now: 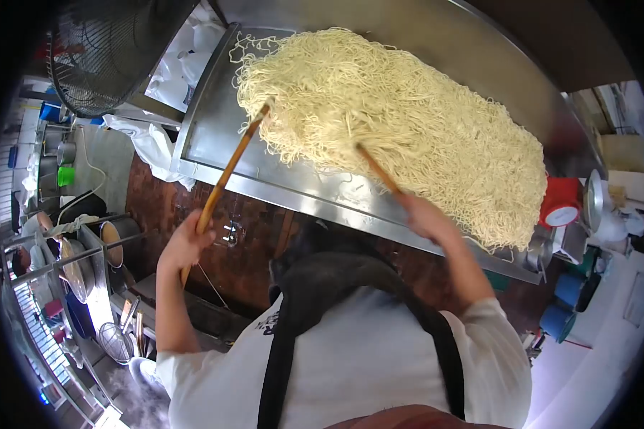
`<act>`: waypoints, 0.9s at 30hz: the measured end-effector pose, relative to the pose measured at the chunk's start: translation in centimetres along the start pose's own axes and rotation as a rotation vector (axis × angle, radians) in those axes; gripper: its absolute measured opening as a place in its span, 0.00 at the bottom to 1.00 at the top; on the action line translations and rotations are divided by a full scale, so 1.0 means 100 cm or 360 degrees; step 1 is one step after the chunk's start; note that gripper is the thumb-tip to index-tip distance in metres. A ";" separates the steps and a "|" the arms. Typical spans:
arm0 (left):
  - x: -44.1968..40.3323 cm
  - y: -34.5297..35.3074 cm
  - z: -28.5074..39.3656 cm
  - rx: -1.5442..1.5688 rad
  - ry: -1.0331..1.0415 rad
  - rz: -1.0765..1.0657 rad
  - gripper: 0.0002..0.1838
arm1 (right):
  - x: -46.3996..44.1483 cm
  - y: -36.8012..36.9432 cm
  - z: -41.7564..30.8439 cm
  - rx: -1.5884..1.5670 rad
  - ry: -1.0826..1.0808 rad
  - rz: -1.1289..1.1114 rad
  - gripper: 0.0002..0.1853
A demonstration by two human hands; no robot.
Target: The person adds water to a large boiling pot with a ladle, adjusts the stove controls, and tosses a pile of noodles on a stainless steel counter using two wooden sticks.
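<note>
A large heap of pale yellow noodles (401, 114) is spread over a stainless steel tray table (218, 132). My left hand (186, 242) is closed around a long wooden stick (229, 168), whose far tip touches the left part of the heap. Another wooden stick (381, 169) is gripped in my right hand (423, 218), just over the table's near edge. Its tip lies against the middle of the noodles, where the strands look blurred. A few loose strands lie on the bare metal near me.
A fan (96, 57) stands at the upper left, near white plastic bags (189, 61). To the left is a metal rack with pots and a wire strainer (114, 342), with steam below. A red container (562, 200) and blue buckets (562, 304) are on the right.
</note>
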State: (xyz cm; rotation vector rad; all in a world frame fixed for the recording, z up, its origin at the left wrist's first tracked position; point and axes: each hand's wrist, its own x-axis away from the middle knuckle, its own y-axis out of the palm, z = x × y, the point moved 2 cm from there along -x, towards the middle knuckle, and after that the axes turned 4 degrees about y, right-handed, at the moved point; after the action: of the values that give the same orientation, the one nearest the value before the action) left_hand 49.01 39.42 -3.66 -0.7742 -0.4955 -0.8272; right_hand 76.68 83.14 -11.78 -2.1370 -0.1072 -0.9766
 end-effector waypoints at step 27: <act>-0.272 0.190 0.105 -0.0075 0.0810 -0.0296 0.27 | -0.098 -0.022 0.063 -0.0824 -0.0202 0.0919 0.07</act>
State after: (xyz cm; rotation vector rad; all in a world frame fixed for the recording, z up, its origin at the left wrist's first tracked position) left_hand 47.17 68.41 -22.80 -0.5358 -0.0929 -1.1692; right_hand 72.83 91.18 -19.67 -2.4715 0.7356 -0.5569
